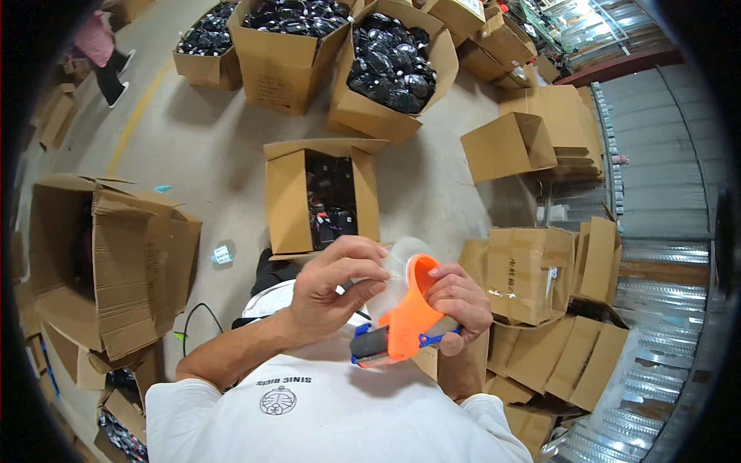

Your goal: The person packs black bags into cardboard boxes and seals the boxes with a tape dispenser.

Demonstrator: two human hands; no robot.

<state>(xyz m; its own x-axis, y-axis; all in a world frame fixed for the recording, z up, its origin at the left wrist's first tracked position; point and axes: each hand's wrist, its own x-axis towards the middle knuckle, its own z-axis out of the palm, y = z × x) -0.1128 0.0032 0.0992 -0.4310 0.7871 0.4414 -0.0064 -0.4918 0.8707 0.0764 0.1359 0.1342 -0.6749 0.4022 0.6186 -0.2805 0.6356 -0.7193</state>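
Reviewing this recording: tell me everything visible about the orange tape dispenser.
The orange tape dispenser looks like plastic, with a curved, hollow upper end, a dark grey part at its lower left and blue parts on either side. It is held tilted above the white shirt, the right hand gripping its right side. Clear material, probably tape, sits at its upper left, by the left hand's fingers.

The scene is brightly lit, with strong glare seen far beyond the right hand and off to its right, where detail is washed out. Small glints are thrown by the black wrapped goods ahead of both hands. Soft shadows are cast on the floor beyond the left hand. Both hands are rendered sharply; outward, straight edges are bent into a black rim.
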